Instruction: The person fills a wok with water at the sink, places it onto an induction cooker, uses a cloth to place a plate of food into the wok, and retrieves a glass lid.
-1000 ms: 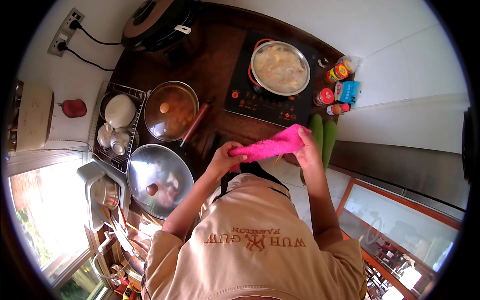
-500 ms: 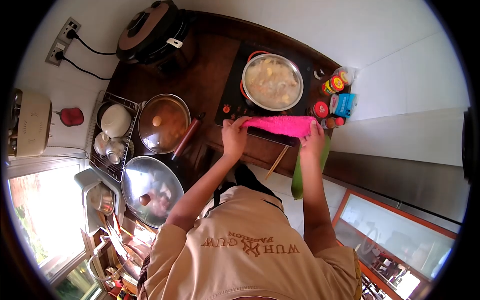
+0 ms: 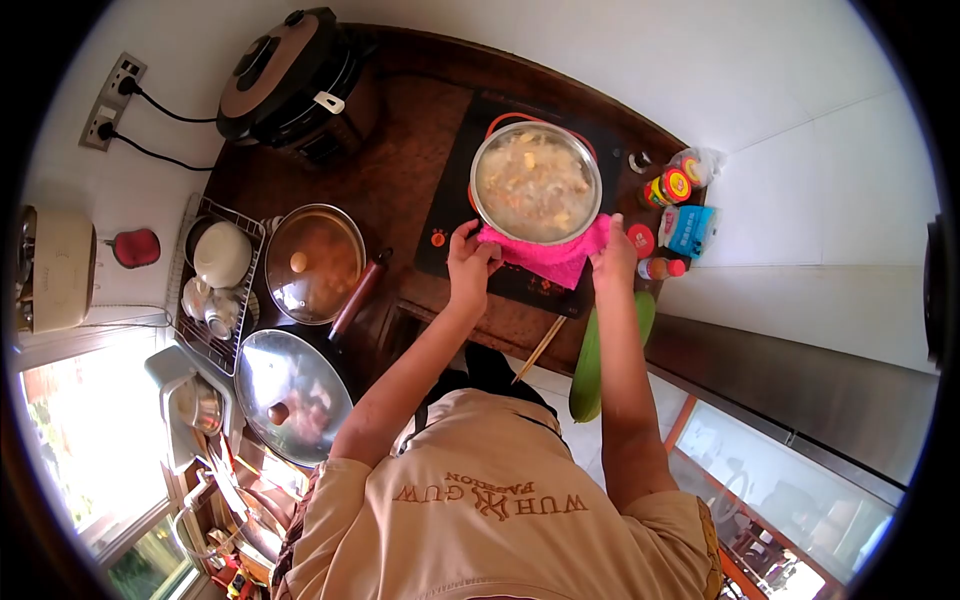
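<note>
A bright pink cloth (image 3: 545, 262) stretches between my two hands along the near side of a steel pot (image 3: 536, 184). The pot holds a cloudy, bubbling liquid with pieces in it and stands on the black cooktop (image 3: 450, 205). My left hand (image 3: 472, 265) is closed on the cloth's left end, close to the pot's lower left side. At the cloth's right end my right hand (image 3: 613, 258) grips it, beside a red-lidded jar (image 3: 640, 240). Whether my fingers touch the pot through the cloth, I cannot tell.
Left of the cooktop are a glass-lidded pan (image 3: 316, 262), a larger lidded pan (image 3: 293, 395) and a dish rack (image 3: 215, 285). A cooker (image 3: 295, 85) stands at the back left. Green gourds (image 3: 590, 375) and chopsticks (image 3: 540, 348) lie at the front edge; jars (image 3: 668, 187) stand right.
Both hands have carried the stretched pink cloth forward from the counter's front edge to the near side of the pot. The camera view has shifted slightly.
</note>
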Available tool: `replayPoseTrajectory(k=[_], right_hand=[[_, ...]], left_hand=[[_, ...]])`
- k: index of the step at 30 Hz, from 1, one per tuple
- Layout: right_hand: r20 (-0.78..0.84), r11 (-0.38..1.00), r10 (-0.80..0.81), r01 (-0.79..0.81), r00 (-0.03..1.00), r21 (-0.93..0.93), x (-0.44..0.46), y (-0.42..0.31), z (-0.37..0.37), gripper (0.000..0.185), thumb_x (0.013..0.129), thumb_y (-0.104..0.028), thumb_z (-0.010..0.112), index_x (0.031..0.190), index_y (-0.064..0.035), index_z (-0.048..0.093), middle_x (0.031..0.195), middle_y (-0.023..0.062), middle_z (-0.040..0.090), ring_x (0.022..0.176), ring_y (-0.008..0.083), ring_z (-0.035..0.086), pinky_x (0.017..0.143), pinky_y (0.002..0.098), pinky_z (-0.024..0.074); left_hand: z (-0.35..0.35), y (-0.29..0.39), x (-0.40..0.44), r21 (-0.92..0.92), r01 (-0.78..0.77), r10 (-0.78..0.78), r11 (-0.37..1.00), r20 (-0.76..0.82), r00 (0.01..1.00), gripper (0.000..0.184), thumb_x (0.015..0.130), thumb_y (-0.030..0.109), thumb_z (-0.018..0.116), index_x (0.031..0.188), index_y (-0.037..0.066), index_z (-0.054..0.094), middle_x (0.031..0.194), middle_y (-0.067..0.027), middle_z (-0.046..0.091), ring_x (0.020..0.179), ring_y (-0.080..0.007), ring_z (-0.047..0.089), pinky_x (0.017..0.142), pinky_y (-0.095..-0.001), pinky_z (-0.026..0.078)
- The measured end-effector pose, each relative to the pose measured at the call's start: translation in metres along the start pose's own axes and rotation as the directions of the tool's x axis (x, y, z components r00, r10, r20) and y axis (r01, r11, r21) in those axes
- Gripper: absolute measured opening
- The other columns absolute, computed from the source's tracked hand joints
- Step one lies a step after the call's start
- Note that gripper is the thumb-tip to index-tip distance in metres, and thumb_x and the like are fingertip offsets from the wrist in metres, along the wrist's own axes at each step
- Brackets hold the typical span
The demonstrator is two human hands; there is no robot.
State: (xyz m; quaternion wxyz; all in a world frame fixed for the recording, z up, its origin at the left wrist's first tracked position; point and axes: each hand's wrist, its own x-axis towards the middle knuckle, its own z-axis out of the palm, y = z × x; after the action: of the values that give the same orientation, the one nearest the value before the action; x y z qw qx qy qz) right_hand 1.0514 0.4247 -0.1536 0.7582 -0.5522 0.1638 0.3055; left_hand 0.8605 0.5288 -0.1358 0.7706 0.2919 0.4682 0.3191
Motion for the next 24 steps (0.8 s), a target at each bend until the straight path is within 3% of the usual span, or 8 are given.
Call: replayPoseTrajectory(k=[4,6,7,9,16,18,22,24], right_hand=[[0.058,0.997,0.055,-0.058,0.997,0.051,0.001,-0.005,0.001,0.021,0.089,-0.025,0.061,0.098,-0.0058,0.061,0.093,0.004,0.064,0.081,0.0145,0.063,0.072,0.0307,0.0528],[0.142,0.997,0.047,-0.038,0.989,-0.063,0.005,-0.006,-0.005,0.021,0.089,-0.022,0.062,0.101,-0.0043,0.061,0.097,0.0056,0.065,0.083,0.0139,0.063,0.072,0.0297,0.0531],[0.144,0.997,0.052,-0.043,0.988,-0.066,0.003,-0.008,-0.006,0.021,0.089,-0.022,0.062,0.101,-0.0043,0.061,0.097,0.0056,0.065,0.083,0.0139,0.063,0.072,0.0297,0.0531],[0.158,0.959,0.065,-0.018,0.985,-0.284,0.0,-0.016,-0.004,0.019,0.088,-0.015,0.063,0.103,-0.0026,0.061,0.097,0.0052,0.066,0.081,0.0132,0.064,0.069,0.0279,0.0535],[0.221,0.921,0.124,-0.03,0.967,-0.389,0.016,-0.014,-0.006,0.016,0.087,-0.014,0.065,0.099,-0.0035,0.061,0.091,0.0037,0.066,0.075,0.0122,0.064,0.064,0.0275,0.054],[0.161,0.898,0.133,-0.05,0.978,-0.437,0.011,-0.019,-0.002,0.017,0.086,-0.017,0.067,0.096,-0.0049,0.061,0.089,0.0034,0.066,0.075,0.0114,0.063,0.062,0.028,0.0539],[0.142,0.956,0.053,-0.009,0.989,-0.294,0.024,-0.004,-0.007,0.02,0.084,-0.02,0.069,0.095,-0.006,0.06,0.085,0.0018,0.065,0.073,0.0103,0.062,0.06,0.0277,0.0533],[0.139,0.943,0.103,-0.052,0.985,-0.329,0.023,-0.003,-0.006,0.021,0.083,-0.022,0.07,0.094,-0.0067,0.06,0.084,0.0004,0.063,0.071,0.0098,0.061,0.059,0.0266,0.0523]], left_hand=[[-0.005,-0.006,0.005,-0.148,0.088,-0.089,0.985,-0.001,0.996,0.029,0.085,0.002,0.051,0.114,0.003,0.047,0.098,-0.0059,0.058,0.083,-0.0119,0.057,0.076,-0.0299,0.05],[-0.005,-0.007,0.008,-0.334,0.091,-0.053,0.938,0.119,0.991,0.026,0.088,0.006,0.054,0.112,0.001,0.047,0.101,-0.0064,0.057,0.088,-0.0131,0.058,0.08,-0.0313,0.05],[-0.003,-0.009,0.009,-0.335,0.089,-0.053,0.938,0.113,0.992,0.026,0.088,0.006,0.054,0.112,0.001,0.047,0.101,-0.0064,0.057,0.088,-0.0131,0.058,0.08,-0.0313,0.05],[0.002,-0.016,0.012,-0.147,-0.01,0.021,0.989,0.075,0.997,0.024,0.09,0.009,0.058,0.109,0.0,0.048,0.1,-0.0071,0.058,0.088,-0.014,0.059,0.08,-0.0299,0.051],[0.006,-0.015,0.015,-0.09,0.013,-0.017,0.996,-0.05,0.999,0.023,0.087,0.007,0.064,0.103,-0.001,0.05,0.092,-0.0064,0.059,0.08,-0.0135,0.061,0.073,-0.0252,0.053],[0.005,-0.01,0.014,0.036,0.019,-0.015,0.999,-0.104,0.994,0.022,0.086,0.009,0.065,0.1,-0.002,0.051,0.087,-0.0067,0.059,0.078,-0.0131,0.06,0.07,-0.0255,0.053],[0.003,-0.003,0.018,-0.035,0.025,-0.029,0.999,-0.093,0.995,0.019,0.087,0.011,0.064,0.095,-0.001,0.052,0.086,-0.0066,0.06,0.08,-0.0134,0.06,0.072,-0.0265,0.052],[0.0,-0.003,0.018,-0.268,0.087,-0.103,0.959,-0.044,0.994,0.011,0.089,0.012,0.062,0.09,0.002,0.057,0.087,-0.0035,0.061,0.081,-0.0139,0.059,0.078,-0.0294,0.051]])
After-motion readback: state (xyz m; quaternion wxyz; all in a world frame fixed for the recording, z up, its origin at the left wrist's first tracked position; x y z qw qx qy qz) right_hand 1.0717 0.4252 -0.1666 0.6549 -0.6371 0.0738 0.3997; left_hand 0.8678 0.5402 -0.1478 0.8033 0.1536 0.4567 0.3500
